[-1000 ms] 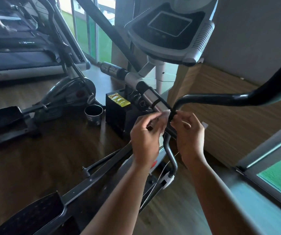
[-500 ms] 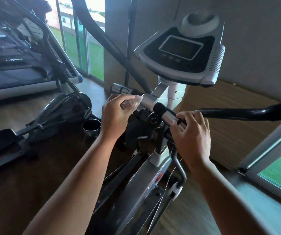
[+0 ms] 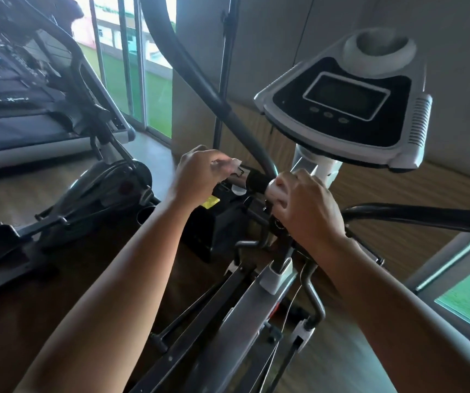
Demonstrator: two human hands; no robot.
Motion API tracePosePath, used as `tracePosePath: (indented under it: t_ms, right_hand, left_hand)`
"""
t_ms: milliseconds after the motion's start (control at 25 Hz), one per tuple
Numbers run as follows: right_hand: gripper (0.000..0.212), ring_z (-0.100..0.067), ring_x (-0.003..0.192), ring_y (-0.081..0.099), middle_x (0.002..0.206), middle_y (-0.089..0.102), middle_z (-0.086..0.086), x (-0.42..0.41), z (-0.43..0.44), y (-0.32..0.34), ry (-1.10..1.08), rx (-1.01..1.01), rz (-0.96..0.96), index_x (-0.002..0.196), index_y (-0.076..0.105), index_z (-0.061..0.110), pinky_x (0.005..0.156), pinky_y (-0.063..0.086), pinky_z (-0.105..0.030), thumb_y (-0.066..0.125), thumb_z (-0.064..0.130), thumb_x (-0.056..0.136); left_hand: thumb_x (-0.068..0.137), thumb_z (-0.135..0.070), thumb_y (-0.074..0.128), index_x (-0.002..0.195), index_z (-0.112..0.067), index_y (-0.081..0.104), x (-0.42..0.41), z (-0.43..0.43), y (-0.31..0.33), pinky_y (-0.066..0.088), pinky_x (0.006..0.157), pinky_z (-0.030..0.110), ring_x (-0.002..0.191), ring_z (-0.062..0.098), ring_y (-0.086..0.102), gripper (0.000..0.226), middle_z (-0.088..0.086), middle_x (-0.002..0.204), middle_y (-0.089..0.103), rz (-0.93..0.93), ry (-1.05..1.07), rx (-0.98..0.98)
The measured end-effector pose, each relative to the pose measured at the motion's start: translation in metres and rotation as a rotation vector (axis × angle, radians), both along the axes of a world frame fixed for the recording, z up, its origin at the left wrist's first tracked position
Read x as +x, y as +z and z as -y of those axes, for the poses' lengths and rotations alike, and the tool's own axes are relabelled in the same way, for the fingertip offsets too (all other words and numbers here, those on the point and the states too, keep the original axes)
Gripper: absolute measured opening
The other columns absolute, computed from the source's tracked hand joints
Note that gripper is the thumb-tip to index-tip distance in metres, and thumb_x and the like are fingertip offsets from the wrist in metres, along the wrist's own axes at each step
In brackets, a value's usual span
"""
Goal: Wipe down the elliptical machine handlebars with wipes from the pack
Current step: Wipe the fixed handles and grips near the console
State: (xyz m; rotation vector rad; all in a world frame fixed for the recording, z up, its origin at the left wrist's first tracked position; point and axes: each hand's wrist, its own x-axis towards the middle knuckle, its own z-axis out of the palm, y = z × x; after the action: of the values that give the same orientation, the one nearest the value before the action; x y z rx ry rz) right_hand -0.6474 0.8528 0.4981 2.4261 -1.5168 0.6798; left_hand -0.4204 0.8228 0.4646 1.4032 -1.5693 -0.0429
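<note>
The person's L hand (image 3: 199, 180) pinched a small white wipe (image 3: 235, 165) btwn thumb and fingertips, just above the L end of the short horizontal handlebar (image 3: 256, 181), a tube w/ a black foam sleeve and silver metal sections. The R hand (image 3: 307, 214) was curled over the same handlebar just R of the sleeve, knuckles up, gripping it. A pale patch showed under its fingers, but wipe or bare metal couldn't be told. The 2 hands were apart, w/ the black sleeve showing btwn them.

Above and behind the R hand sat the grey-and-black plastic console (image 3: 344, 109) w/ a dark rectangular screen and 3 round buttons. A long black curved swing arm (image 3: 426, 217) ran off to the R behind the R wrist. A 2nd, grey one (image 3: 196, 80) rose behind the L hand.

Below the L hand a yellow packet (image 3: 210, 201) lay on a black box (image 3: 214, 231) on the dark wood floor (image 3: 57, 279), near a dark round cup (image 3: 145, 214). A black treadmill (image 3: 15, 123) stood at far L.
</note>
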Motion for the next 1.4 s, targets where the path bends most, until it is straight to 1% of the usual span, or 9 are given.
tracePosePath:
  t_ms: [160,280,400,560,760,920,1000,1200,1400]
  right_hand:
    - [0.038,-0.024,0.108,0.057,0.116,0.06,-0.002,0.005,0.001,-0.004,-0.037,-0.05,-0.009,0.122,0.058,0.019,0.082,0.052,-0.034,0.073,0.026,0.087]
    - [0.039,-0.023,0.105,0.059,0.112,0.061,-0.001,0.009,0.004,-0.004,-0.067,-0.081,-0.055,0.119,0.059,0.022,0.079,0.05,-0.032,0.075,0.029,0.084]
    - [0.042,-0.023,0.102,0.059,0.111,0.062,-0.002,0.01,0.005,-0.004,-0.079,-0.083,-0.063,0.12,0.06,0.021,0.075,0.05,-0.033,0.076,0.029,0.082]
    - [0.041,-0.025,0.1,0.061,0.108,0.064,-0.004,0.011,0.004,-0.005,-0.083,-0.105,-0.086,0.118,0.062,0.02,0.074,0.051,-0.032,0.077,0.024,0.079]
    - [0.043,-0.023,0.102,0.06,0.112,0.064,-0.003,0.009,0.005,-0.006,-0.084,-0.11,-0.085,0.118,0.061,0.021,0.07,0.043,-0.026,0.078,0.026,0.079]
    - [0.042,-0.024,0.103,0.061,0.114,0.064,-0.003,0.009,0.004,-0.005,-0.08,-0.117,-0.102,0.118,0.061,0.021,0.068,0.042,-0.025,0.078,0.028,0.081]
    - [0.042,-0.024,0.103,0.06,0.114,0.064,-0.003,0.009,0.003,-0.005,-0.083,-0.118,-0.106,0.119,0.06,0.021,0.07,0.046,-0.027,0.078,0.028,0.081]
    - [0.041,-0.023,0.109,0.057,0.118,0.061,-0.001,0.01,0.003,-0.003,-0.091,-0.1,-0.098,0.123,0.057,0.023,0.073,0.052,-0.033,0.072,0.03,0.085]
    - [0.042,-0.024,0.113,0.057,0.122,0.059,-0.001,0.009,0.004,-0.003,-0.076,-0.082,-0.11,0.123,0.054,0.023,0.076,0.053,-0.033,0.073,0.032,0.086]
  left_hand:
    - [0.093,-0.055,0.063,0.107,-0.024,0.079,0.006,0.013,-0.005,0.053,0.074,0.018,0.083,0.004,0.064,0.038,-0.003,0.097,0.072,0.03,0.051,-0.035]
    - [0.099,-0.038,0.063,0.111,-0.015,0.076,-0.024,-0.003,-0.011,0.048,0.075,0.009,0.084,0.005,0.062,0.029,0.0,0.093,0.072,0.049,0.025,-0.125]
    - [0.099,-0.025,0.065,0.118,-0.014,0.073,-0.041,-0.011,-0.023,0.054,0.08,0.019,0.09,0.01,0.066,0.023,0.001,0.094,0.074,0.107,-0.021,-0.229]
    - [0.101,-0.038,0.059,0.11,-0.014,0.077,-0.001,0.013,-0.027,0.05,0.074,0.016,0.082,0.005,0.064,0.032,-0.004,0.085,0.076,-0.192,0.197,-0.122]
    - [0.101,-0.025,0.063,0.113,-0.014,0.075,-0.057,-0.012,-0.028,0.039,0.074,-0.002,0.087,-0.023,0.051,0.021,-0.013,0.081,0.064,-0.229,0.125,-0.232]
    - [0.101,-0.031,0.061,0.115,-0.017,0.075,-0.046,-0.001,-0.034,0.043,0.076,0.004,0.083,-0.001,0.059,0.025,-0.012,0.085,0.069,-0.26,0.182,-0.219]
    - [0.1,-0.033,0.061,0.113,-0.016,0.076,-0.034,0.005,-0.03,0.037,0.076,-0.001,0.086,0.01,0.063,0.026,-0.01,0.085,0.073,-0.276,0.257,-0.197]
    - [0.1,-0.028,0.063,0.115,-0.016,0.075,-0.059,-0.006,-0.027,0.04,0.072,0.0,0.085,-0.023,0.051,0.023,-0.013,0.087,0.072,-0.196,0.159,-0.243]
    - [0.098,-0.028,0.066,0.103,-0.013,0.079,-0.023,0.012,-0.022,0.032,0.074,0.0,0.083,0.009,0.058,0.021,-0.008,0.079,0.071,-0.218,0.282,-0.147]
